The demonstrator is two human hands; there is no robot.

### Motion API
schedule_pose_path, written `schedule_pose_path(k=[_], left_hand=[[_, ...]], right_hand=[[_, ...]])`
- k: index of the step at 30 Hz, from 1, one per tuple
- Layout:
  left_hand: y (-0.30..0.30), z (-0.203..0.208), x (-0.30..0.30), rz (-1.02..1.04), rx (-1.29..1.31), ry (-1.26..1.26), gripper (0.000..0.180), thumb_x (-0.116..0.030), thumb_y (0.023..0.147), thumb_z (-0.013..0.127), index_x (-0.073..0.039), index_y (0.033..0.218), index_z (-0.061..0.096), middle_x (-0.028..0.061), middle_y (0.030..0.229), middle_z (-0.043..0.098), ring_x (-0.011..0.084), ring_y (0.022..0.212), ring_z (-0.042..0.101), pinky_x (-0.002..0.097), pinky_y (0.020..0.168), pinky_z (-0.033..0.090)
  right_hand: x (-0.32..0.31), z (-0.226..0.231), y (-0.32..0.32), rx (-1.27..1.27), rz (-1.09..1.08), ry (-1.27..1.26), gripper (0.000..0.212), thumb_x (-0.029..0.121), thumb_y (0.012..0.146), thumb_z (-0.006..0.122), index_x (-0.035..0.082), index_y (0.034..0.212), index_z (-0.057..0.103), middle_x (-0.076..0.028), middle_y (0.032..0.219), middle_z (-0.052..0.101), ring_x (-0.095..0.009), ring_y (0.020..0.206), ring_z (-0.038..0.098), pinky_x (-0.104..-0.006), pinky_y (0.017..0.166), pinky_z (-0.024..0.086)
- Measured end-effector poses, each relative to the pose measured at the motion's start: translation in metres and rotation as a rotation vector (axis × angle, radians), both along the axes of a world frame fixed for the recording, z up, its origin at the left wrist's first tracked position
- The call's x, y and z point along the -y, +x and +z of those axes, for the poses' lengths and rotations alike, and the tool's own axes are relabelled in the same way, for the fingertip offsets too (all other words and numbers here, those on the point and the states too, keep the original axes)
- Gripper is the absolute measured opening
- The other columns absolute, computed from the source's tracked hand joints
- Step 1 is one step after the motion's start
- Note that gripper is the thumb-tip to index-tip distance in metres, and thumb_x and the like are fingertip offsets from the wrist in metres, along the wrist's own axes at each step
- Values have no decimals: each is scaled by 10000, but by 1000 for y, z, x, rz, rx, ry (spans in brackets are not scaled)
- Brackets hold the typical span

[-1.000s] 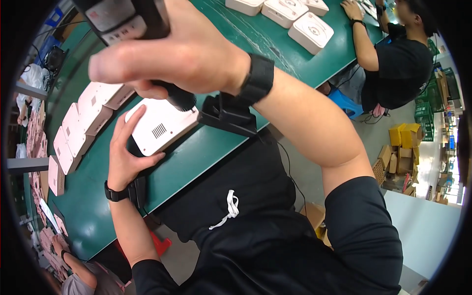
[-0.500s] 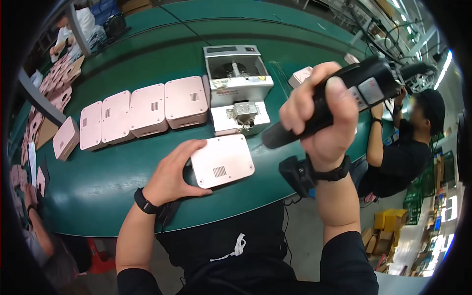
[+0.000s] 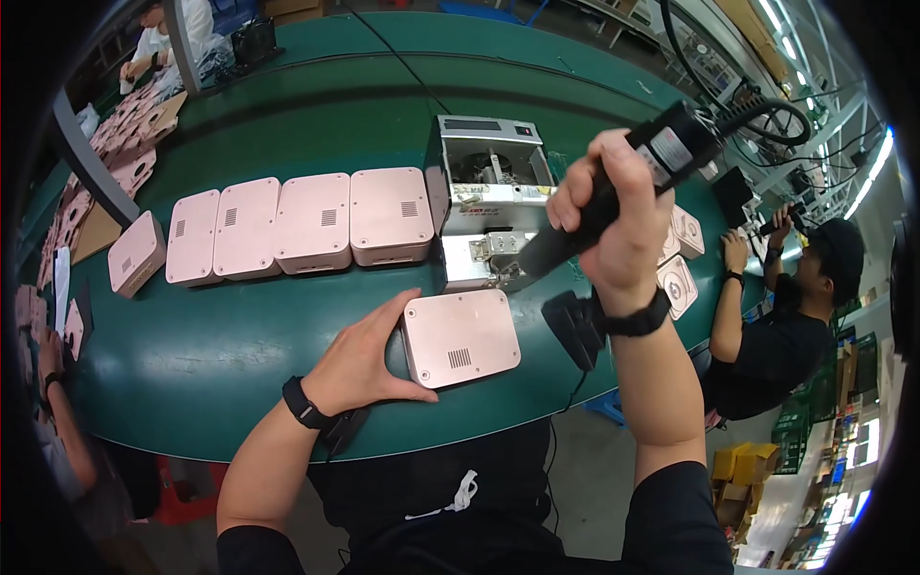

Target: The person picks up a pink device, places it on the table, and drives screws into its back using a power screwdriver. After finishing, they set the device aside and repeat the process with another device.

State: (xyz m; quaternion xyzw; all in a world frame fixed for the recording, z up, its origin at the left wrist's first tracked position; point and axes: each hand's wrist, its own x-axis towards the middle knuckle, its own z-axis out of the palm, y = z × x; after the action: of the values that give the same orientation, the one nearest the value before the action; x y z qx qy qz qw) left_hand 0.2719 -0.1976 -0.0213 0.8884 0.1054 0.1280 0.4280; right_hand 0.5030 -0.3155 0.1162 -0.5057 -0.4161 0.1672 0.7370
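Table (image 3: 182, 383): curved near edge, bare green left of the box (image 3: 462, 337). Left hand (image 3: 359, 359): thumb and fingers spread, gripping the box's left end. Box: flat near that edge, pale pink, round-cornered, vented. Right hand (image 3: 623, 230): curled round black driver (image 3: 602, 201). Machine (image 3: 489, 206): just beyond the box.

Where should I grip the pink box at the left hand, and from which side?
Probably its left end, from the left: the pink box lies flat, the left hand spans that end, and the right hand holds a black power tool at the right.
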Motion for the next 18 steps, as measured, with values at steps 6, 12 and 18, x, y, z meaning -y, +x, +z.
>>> schedule_pose_path(k=[6, 12, 18], left_hand=[[-5, -3, -3, 19, 53, 50, 1132, -443, 600, 932, -29, 1478, 350, 233, 1383, 533, 418, 1267, 534, 440, 1051, 460], [-6, -6, -3, 2, 58, 40, 1126, -431, 604, 930, -28, 1478, 345, 238, 1359, 541, 419, 1253, 540, 440, 1045, 464], [-5, -8, -1, 13, 87, 49, 1128, -420, 587, 939, -27, 1472, 361, 236, 1326, 568, 415, 1219, 571, 442, 1038, 465]], right_hand=[[41, -7, -38, -187, 257, 52, 311, 381, 980, 519, 80, 1023, 459, -44, 651, 491, -154, 461, 459, -327, 501, 429], [57, -8, -63, -99, 272, 27, 400, 445, 943, 563, 81, 1038, 428, -47, 654, 500, -154, 449, 464, -332, 490, 431], [66, -8, -75, -218, 266, -106, 466, 380, 858, 743, 99, 1035, 416, -73, 714, 536, -191, 607, 535, -363, 647, 483]])
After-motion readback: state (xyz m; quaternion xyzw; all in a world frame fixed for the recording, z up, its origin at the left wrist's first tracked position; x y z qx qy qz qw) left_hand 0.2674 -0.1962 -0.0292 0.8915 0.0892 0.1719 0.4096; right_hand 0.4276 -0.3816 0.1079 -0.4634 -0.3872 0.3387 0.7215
